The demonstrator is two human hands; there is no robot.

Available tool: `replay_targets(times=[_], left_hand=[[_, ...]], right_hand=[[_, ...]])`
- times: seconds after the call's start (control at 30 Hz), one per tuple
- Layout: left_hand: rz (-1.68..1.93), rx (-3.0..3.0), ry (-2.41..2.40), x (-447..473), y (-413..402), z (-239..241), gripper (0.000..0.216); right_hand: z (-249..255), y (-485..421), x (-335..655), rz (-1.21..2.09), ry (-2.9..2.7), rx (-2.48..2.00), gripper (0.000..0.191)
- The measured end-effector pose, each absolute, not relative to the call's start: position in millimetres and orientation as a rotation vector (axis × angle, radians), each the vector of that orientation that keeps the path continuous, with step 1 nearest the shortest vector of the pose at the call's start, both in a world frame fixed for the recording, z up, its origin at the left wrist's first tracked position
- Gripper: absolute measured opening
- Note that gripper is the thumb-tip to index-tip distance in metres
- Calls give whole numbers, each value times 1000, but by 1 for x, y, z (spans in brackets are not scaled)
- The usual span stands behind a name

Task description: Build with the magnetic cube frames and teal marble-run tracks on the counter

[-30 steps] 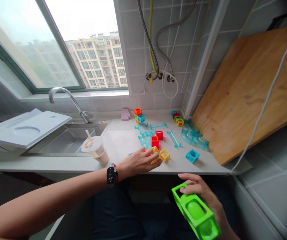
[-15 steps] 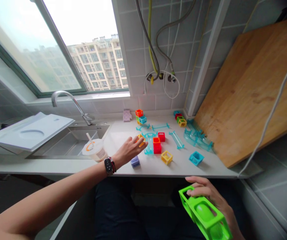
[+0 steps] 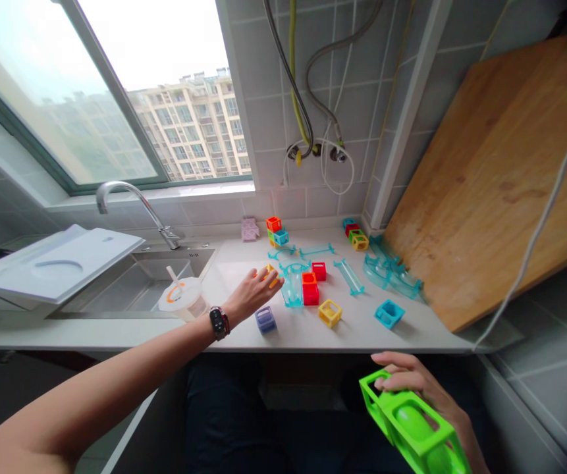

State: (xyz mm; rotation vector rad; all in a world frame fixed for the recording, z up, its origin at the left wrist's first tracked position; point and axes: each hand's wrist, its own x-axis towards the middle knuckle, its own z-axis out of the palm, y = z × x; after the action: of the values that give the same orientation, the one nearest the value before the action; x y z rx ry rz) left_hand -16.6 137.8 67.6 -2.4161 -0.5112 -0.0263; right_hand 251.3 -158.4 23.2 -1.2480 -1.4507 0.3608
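Note:
Over the counter, my left hand (image 3: pixel 254 293) has its fingers closed around a yellow open-sided toy block (image 3: pixel 270 268), most of which the fingers hide. A purple block (image 3: pixel 265 320) sits just below this hand, near the counter's front edge. In front of the counter, at lower right, my right hand (image 3: pixel 431 388) grips a long bright green toy block (image 3: pixel 414 428) with openings in its sides and a rounded green shape inside. Between the hands are stacked red blocks (image 3: pixel 310 289), another yellow block (image 3: pixel 330 313) and a blue block (image 3: pixel 388 313).
Translucent teal track pieces (image 3: pixel 348 276) lie on the counter (image 3: pixel 234 334), with more by the wooden board (image 3: pixel 500 171) at right. Coloured blocks (image 3: pixel 277 232) are stacked at the back. A lidded cup (image 3: pixel 184 297) with a straw stands left, beside the sink (image 3: pixel 115 289).
My left hand has shifted slightly left with the yellow block, leaving more of the purple block visible. My right hand still holds the green block and has moved slightly right and down.

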Motion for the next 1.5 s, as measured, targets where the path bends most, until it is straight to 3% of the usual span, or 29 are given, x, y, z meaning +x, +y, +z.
replay_targets(times=[0.4,0.93,1.07,1.5], left_hand=[[17,-2420,-324,-17,140,39,35],[126,-2552,-292,-19,163,41,55],[155,-2586,-371,-21,167,44,53],[1,-2836,-977,-40,178,46,83]], right_hand=[[12,-155,254,417,-1481,-1268,12],[18,-140,243,408,-1404,-1256,13],[16,-141,244,429,-1387,-1260,13],[16,-147,241,519,-1310,-1247,15]])
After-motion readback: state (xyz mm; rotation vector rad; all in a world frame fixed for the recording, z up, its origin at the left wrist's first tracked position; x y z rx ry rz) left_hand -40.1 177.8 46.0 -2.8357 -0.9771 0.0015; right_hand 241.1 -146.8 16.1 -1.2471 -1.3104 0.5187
